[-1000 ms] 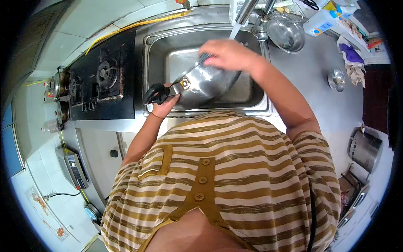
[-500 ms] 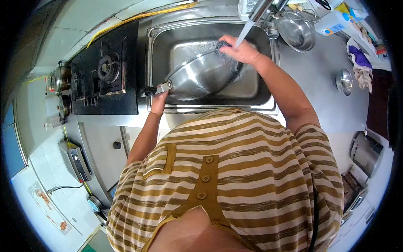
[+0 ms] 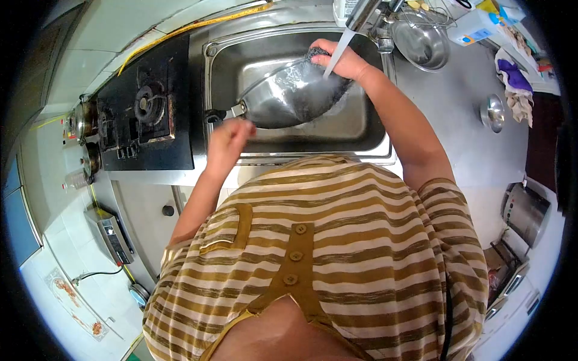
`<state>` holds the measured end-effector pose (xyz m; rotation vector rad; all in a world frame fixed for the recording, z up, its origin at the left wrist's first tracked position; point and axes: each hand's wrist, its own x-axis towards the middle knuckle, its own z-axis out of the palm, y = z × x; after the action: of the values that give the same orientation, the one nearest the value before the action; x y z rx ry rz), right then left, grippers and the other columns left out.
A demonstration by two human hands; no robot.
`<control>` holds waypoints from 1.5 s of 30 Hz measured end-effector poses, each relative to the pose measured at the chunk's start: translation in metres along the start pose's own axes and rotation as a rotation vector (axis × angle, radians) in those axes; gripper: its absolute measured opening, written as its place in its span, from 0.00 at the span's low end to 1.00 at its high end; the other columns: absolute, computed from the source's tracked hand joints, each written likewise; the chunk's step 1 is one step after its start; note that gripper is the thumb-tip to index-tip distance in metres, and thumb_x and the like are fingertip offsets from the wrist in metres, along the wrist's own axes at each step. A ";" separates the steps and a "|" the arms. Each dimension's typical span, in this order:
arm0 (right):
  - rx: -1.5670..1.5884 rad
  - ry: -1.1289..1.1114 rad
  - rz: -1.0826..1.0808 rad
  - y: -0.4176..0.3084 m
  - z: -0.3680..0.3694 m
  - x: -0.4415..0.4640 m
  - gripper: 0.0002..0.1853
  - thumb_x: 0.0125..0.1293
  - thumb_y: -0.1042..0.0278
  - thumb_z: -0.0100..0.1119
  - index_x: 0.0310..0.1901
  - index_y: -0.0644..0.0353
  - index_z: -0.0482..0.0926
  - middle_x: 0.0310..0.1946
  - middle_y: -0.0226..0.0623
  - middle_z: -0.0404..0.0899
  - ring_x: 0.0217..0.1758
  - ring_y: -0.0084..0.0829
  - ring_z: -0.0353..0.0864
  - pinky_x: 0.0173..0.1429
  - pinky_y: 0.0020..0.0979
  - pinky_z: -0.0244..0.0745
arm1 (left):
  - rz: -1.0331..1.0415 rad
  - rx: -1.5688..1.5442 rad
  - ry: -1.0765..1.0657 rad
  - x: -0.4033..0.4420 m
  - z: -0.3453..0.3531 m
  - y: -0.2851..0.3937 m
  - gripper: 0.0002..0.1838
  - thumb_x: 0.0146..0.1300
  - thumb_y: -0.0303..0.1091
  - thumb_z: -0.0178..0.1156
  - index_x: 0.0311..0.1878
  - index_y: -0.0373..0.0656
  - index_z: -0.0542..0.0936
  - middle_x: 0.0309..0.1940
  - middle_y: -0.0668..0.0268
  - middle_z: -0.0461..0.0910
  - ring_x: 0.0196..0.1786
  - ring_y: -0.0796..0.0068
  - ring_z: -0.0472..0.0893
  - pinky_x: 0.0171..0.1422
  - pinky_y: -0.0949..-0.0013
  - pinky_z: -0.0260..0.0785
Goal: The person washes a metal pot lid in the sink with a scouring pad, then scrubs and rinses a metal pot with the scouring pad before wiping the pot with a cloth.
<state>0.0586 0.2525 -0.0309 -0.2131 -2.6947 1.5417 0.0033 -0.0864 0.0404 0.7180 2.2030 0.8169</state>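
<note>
Right hand [image 3: 342,59] is up at the far end of the pan [image 3: 283,96], fingers closed round a dark scrubber [image 3: 316,53]; left hand [image 3: 231,141], blurred, is loosely curled just by the handle [image 3: 232,112], and whether it touches I cannot tell. Biggest on show: the steel sink [image 3: 352,129], raised lip all round, basin floor giving room between pan and right wall. Steel counter [image 3: 463,120] next, stretching flat off the right lip, while the black stove [image 3: 177,78] sits close by the left. Now the pan, tilted inside the basin, handle reaching the left lip. Steel bowl [image 3: 430,42] beside the back right corner, small bowl [image 3: 495,113] near the counter's right edge! Water [image 3: 339,54] streams past the right hand, scrubber alongside.
</note>
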 end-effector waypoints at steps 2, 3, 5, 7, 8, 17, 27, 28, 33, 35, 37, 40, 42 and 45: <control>0.017 -0.016 0.034 -0.001 0.000 0.004 0.17 0.61 0.61 0.57 0.49 0.59 0.71 0.36 0.37 0.76 0.40 0.28 0.74 0.47 0.30 0.70 | 0.460 0.159 0.392 0.033 -0.004 0.038 0.13 0.62 0.36 0.56 0.46 0.38 0.77 0.41 0.57 0.79 0.45 0.66 0.78 0.49 0.68 0.68; 0.043 -0.037 0.059 -0.003 -0.002 0.003 0.19 0.60 0.59 0.58 0.50 0.59 0.71 0.39 0.43 0.77 0.43 0.34 0.75 0.49 0.32 0.70 | 0.539 0.281 0.478 0.059 0.001 0.042 0.14 0.63 0.38 0.55 0.45 0.38 0.78 0.40 0.55 0.78 0.44 0.61 0.78 0.49 0.66 0.69; 0.060 -0.059 0.087 -0.006 -0.004 -0.002 0.20 0.60 0.58 0.59 0.50 0.60 0.72 0.41 0.49 0.77 0.46 0.39 0.76 0.51 0.35 0.69 | 0.619 0.396 0.565 0.100 0.017 0.045 0.15 0.63 0.40 0.54 0.44 0.39 0.78 0.40 0.53 0.78 0.43 0.57 0.78 0.49 0.65 0.69; 0.037 -0.054 0.032 -0.003 -0.003 -0.006 0.19 0.60 0.61 0.59 0.50 0.60 0.72 0.42 0.47 0.77 0.47 0.39 0.76 0.52 0.34 0.69 | 0.465 0.358 0.225 0.120 0.031 0.048 0.18 0.64 0.48 0.49 0.40 0.42 0.79 0.35 0.51 0.79 0.39 0.51 0.78 0.46 0.60 0.69; 0.031 -0.047 0.031 0.002 -0.004 -0.008 0.19 0.60 0.61 0.59 0.50 0.60 0.72 0.42 0.47 0.77 0.47 0.39 0.76 0.52 0.34 0.69 | 0.475 0.357 0.228 0.121 0.032 0.051 0.18 0.64 0.48 0.49 0.40 0.42 0.79 0.35 0.51 0.79 0.39 0.51 0.78 0.46 0.60 0.69; 0.261 0.661 0.139 0.055 0.046 -0.055 0.15 0.64 0.71 0.51 0.52 0.59 0.72 0.46 0.39 0.77 0.51 0.29 0.73 0.58 0.27 0.65 | 0.387 0.420 0.224 0.150 0.027 0.048 0.22 0.65 0.53 0.45 0.29 0.43 0.75 0.26 0.52 0.77 0.33 0.47 0.76 0.37 0.52 0.66; -0.238 0.624 -0.191 -0.025 0.059 -0.037 0.15 0.62 0.70 0.51 0.51 0.59 0.71 0.50 0.44 0.72 0.54 0.46 0.71 0.58 0.38 0.66 | 0.303 0.394 0.240 0.158 0.021 0.040 0.23 0.64 0.53 0.46 0.29 0.42 0.76 0.25 0.51 0.76 0.32 0.46 0.75 0.36 0.54 0.66; -0.034 0.615 0.030 -0.002 0.058 -0.031 0.15 0.62 0.67 0.51 0.50 0.59 0.72 0.51 0.46 0.72 0.54 0.47 0.71 0.58 0.38 0.66 | 0.307 0.394 0.240 0.160 0.021 0.035 0.23 0.64 0.53 0.46 0.29 0.42 0.76 0.25 0.51 0.76 0.32 0.46 0.75 0.36 0.54 0.66; 0.344 0.567 0.568 0.130 0.074 -0.024 0.20 0.67 0.56 0.44 0.54 0.60 0.69 0.50 0.46 0.73 0.53 0.41 0.71 0.58 0.35 0.64 | 0.266 0.293 0.307 0.164 0.014 0.022 0.22 0.64 0.50 0.49 0.29 0.38 0.75 0.23 0.50 0.74 0.29 0.51 0.75 0.35 0.61 0.65; 0.566 0.553 0.694 0.134 0.079 -0.024 0.22 0.68 0.54 0.43 0.57 0.59 0.68 0.49 0.42 0.75 0.51 0.36 0.72 0.57 0.32 0.64 | 0.280 0.301 0.308 0.167 0.013 0.021 0.21 0.64 0.49 0.50 0.30 0.38 0.76 0.24 0.50 0.74 0.28 0.53 0.75 0.35 0.62 0.66; 0.625 0.684 0.656 0.084 0.074 -0.029 0.21 0.69 0.56 0.42 0.57 0.58 0.67 0.49 0.40 0.74 0.53 0.34 0.70 0.58 0.31 0.62 | 0.290 0.309 0.297 0.168 0.013 0.021 0.20 0.64 0.49 0.50 0.31 0.38 0.77 0.24 0.51 0.74 0.28 0.55 0.75 0.35 0.63 0.66; 0.291 0.810 -0.057 0.038 0.077 -0.027 0.14 0.61 0.68 0.50 0.49 0.60 0.72 0.51 0.45 0.72 0.55 0.46 0.69 0.61 0.38 0.63 | 0.284 0.329 0.301 0.170 0.017 0.027 0.20 0.64 0.48 0.51 0.32 0.38 0.77 0.25 0.50 0.75 0.28 0.56 0.74 0.36 0.65 0.66; -0.099 0.652 -0.287 -0.015 0.062 -0.034 0.14 0.57 0.72 0.53 0.47 0.60 0.73 0.52 0.44 0.70 0.58 0.44 0.68 0.63 0.38 0.61 | 0.286 0.289 0.334 0.163 0.020 0.027 0.23 0.63 0.52 0.49 0.27 0.40 0.75 0.24 0.48 0.75 0.31 0.44 0.74 0.35 0.54 0.65; -0.186 0.520 -0.320 -0.034 0.057 -0.036 0.19 0.58 0.74 0.53 0.53 0.60 0.69 0.56 0.42 0.68 0.62 0.43 0.64 0.65 0.39 0.59 | 0.285 0.323 0.310 0.160 0.020 0.028 0.23 0.63 0.52 0.49 0.27 0.40 0.75 0.24 0.48 0.75 0.31 0.45 0.74 0.35 0.56 0.66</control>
<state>0.0856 0.1814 -0.0290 -0.1507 -2.3127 0.9820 -0.0742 0.0466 -0.0145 1.1489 2.5846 0.7557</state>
